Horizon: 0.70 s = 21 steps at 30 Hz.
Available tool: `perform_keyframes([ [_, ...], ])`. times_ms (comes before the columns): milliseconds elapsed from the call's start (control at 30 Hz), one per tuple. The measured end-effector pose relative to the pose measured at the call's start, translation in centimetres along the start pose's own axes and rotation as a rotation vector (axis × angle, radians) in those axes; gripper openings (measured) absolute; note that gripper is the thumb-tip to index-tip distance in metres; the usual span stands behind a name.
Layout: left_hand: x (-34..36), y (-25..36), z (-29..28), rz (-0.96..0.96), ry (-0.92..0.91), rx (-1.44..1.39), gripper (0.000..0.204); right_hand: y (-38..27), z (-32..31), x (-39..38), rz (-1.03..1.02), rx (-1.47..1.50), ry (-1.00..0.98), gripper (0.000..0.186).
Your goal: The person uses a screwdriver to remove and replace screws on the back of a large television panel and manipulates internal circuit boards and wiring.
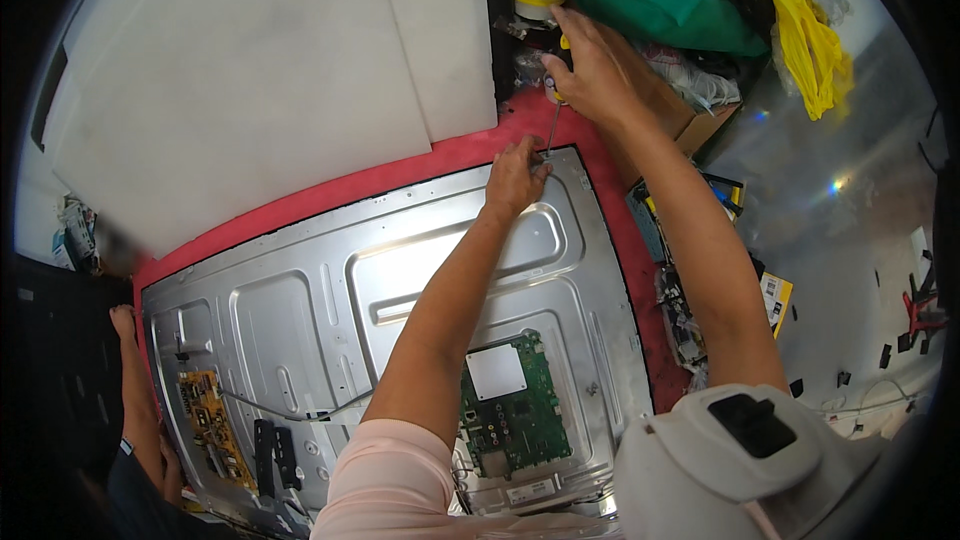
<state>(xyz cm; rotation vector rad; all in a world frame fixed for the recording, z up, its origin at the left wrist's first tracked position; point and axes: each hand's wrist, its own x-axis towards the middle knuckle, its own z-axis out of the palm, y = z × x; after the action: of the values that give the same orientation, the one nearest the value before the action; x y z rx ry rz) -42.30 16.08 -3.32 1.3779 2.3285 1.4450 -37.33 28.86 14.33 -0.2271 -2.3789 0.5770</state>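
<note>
A screwdriver (555, 125) with a yellow-and-black handle is in my right hand (592, 70), its fingers wrapped around the grip. The shaft slants down to the far right corner of a large silver metal panel (300, 270), the back of a flat screen. Beside the tip, my left hand (514, 180) rests on that corner, fingers bent and drawn together. Whatever its fingertips may pinch is too small to make out. A green circuit board (545, 410) with a white plate is mounted on the near part of the panel. Toward the left end sits a yellowish circuit board (215, 430).
Red padding (330, 205) lies under the panel. White sheets (250, 60) stand beyond it. At the far right are a cardboard box (690, 130), a green bag (640, 0) and a yellow bag (805, 50). Another person's arm (140, 400) reaches the panel's left end.
</note>
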Motion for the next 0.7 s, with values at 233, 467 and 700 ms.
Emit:
perform_keyframes([
  [233, -1.5, -3.8, -0.4, -0.043, 0.082, -0.097, 0.032, -4.1, 1.8, -0.1, 0.004, -0.224, -0.118, 0.062],
  [467, -1.1, 0.0, -0.1, -0.025, 0.027, 0.03, 0.044, -0.1, -0.3, -0.6, -0.023, -0.102, 0.009, 0.059],
  [700, -2.0, -1.5, -0.6, -0.06, 0.013, 0.061, 0.042, 1.3, 1.7, -0.1, -0.003, 0.077, -0.093, 0.062],
])
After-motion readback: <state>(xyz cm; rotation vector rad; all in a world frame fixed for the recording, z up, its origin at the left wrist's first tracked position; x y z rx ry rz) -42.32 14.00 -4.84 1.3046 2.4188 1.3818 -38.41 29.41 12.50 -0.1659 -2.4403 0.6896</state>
